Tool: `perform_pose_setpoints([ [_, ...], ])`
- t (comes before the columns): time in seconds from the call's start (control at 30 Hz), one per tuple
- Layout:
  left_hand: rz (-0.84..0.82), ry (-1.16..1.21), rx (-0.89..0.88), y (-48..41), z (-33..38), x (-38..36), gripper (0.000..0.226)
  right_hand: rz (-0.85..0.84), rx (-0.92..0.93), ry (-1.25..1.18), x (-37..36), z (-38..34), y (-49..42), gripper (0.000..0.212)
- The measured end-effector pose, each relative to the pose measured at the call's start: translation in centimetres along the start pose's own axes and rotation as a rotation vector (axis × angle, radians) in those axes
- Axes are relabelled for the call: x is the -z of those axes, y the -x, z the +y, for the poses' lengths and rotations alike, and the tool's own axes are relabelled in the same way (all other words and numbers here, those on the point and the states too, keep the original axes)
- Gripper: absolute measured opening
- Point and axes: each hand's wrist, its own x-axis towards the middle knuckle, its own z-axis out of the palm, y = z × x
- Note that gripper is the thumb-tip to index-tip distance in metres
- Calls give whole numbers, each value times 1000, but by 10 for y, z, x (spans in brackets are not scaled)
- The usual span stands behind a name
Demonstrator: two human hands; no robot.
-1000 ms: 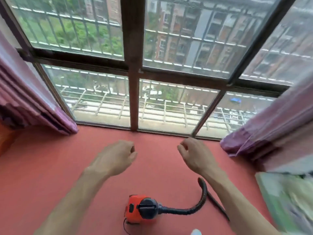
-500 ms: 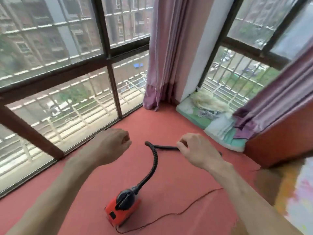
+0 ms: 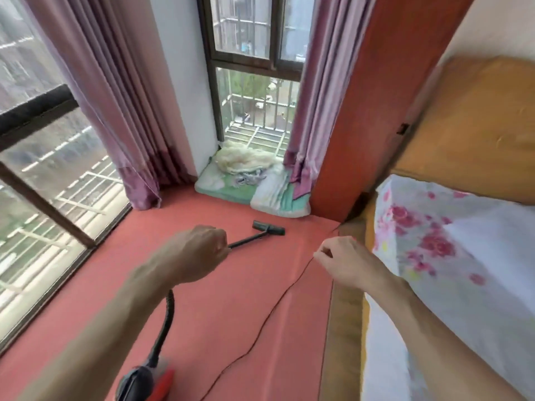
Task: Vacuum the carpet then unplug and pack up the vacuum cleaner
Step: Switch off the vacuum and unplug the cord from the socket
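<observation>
Here the left hand (image 3: pixel 199 253) hangs over the red carpet (image 3: pixel 231 299) with its fingers curled into a fist. The near end of the black wand (image 3: pixel 246 241) vanishes behind its knuckles, so I cannot tell whether the fist grasps the wand or merely hides it. The wand runs away from the hand to a black floor brush (image 3: pixel 268 227) lying on the carpet, near a pile of folded bedding (image 3: pixel 231 189) in the window corner.

The right hand (image 3: pixel 344 261) hovers near the edge of the bed (image 3: pixel 448 256), fingers curled and thumb against the forefinger. The thin power cord (image 3: pixel 269 316) meets those fingertips in the view, but I cannot tell whether it is pinched or just passes beneath them on the carpet. From there the cord trails across the carpet toward the bottom edge of the frame.

The vacuum cleaner (image 3: pixel 144 380), red with a dark top, sits on the carpet at the bottom edge, below the left forearm. Its ribbed black hose (image 3: pixel 166 322) rises from it and disappears behind that forearm.

Pink curtains (image 3: pixel 115 96) hang beside the barred window (image 3: pixel 43 169) on the left. A red-brown wooden panel (image 3: pixel 376 96) stands between the corner window and the orange headboard (image 3: pixel 477 125). The bed carries a floral sheet.
</observation>
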Motion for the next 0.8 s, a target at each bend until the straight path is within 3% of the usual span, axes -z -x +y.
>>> perform_pose_setpoints([
  [0.3,-10,-123,-178,-95,144,14,24,63,-161,-71,59,158,8,34],
  [0.8,-178,-189,-555,-338,254,7,30,157,-466,-130,119,264,-92,32],
])
